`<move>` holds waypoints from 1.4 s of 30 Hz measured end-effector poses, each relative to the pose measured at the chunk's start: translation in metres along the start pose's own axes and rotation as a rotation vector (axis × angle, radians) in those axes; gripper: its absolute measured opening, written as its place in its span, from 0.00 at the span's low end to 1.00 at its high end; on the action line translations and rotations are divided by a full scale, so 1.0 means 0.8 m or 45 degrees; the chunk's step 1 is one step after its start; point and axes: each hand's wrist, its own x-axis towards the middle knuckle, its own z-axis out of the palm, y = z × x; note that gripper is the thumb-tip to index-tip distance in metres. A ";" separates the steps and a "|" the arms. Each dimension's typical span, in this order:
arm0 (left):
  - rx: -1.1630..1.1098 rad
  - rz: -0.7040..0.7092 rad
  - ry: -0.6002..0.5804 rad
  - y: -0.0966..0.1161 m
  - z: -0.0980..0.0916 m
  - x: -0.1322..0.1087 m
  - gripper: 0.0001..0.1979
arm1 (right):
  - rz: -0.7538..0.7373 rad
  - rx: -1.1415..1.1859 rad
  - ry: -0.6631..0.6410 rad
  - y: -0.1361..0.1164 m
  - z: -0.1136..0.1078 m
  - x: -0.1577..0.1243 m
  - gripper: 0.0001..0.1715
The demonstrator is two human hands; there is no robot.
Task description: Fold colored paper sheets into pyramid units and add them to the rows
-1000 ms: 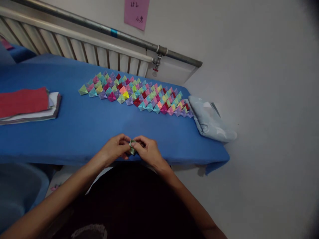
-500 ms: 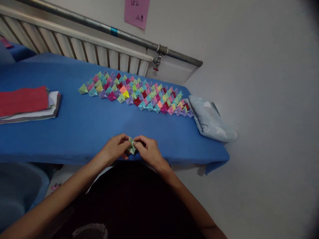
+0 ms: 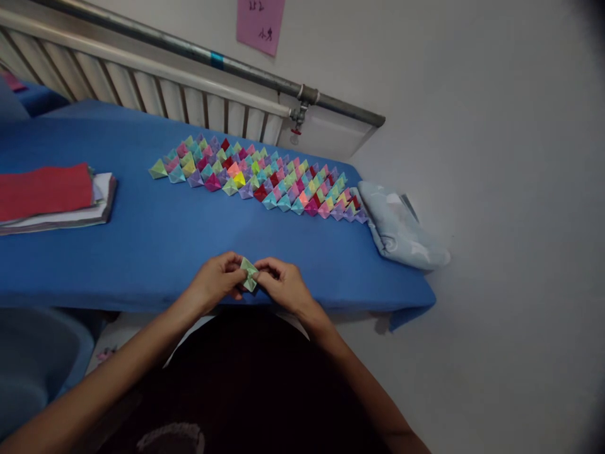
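Near the table's front edge, a small pale green origami paper piece (image 3: 249,275) is held between both hands. My left hand (image 3: 220,276) pinches its left side, thumb on the upper face. From the right, my right hand (image 3: 280,282) grips the same piece with thumb and fingertips. The fingers partly cover its folds. Beyond the hands, many folded paper boats (image 3: 246,190) in mixed colours stand in close rows along the table.
The blue cloth-covered table (image 3: 179,258) runs along the wall and radiator (image 3: 170,101). At left lies a paper stack with red sheets (image 3: 45,189). A folded pale blue blanket (image 3: 401,230) lies at the right end. A blue tub (image 3: 42,353) stands below left.
The green paper piece is turned slightly, so more of its upper face shows between the fingers. My hands have barely shifted; the rows of paper boats are unchanged.
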 end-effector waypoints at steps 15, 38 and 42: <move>1.184 0.322 0.091 0.004 -0.008 0.011 0.05 | -0.076 -0.589 0.065 -0.004 0.006 0.013 0.08; 1.527 0.303 -0.042 0.022 -0.012 0.022 0.09 | 0.005 -0.967 -0.197 -0.023 -0.007 0.051 0.08; 1.539 0.329 -0.043 0.024 -0.012 0.022 0.10 | -0.026 -0.880 -0.134 -0.016 -0.007 0.047 0.11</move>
